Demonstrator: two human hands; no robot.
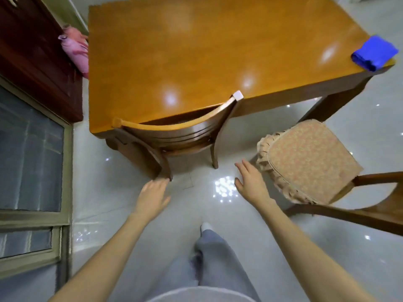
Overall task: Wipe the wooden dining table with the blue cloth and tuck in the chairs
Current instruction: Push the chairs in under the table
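Untucked at 3 o'clock of the hands: cushioned chair, seat front toward 11 o'clock and the desk leg, backrest trailing off at 4 o'clock. Nearer to the right hand, just beside the cushion frill, apparently not touching. Left hand at 9 o'clock of it, by a rear leg of the tucked chair. Both released, fingers spread, grasping nothing, above the floor. Blue cloth bunched on the far-right desk corner, at 1 o'clock, well apart. Likely next: a push from the backrest, probably needing a step round to the right.
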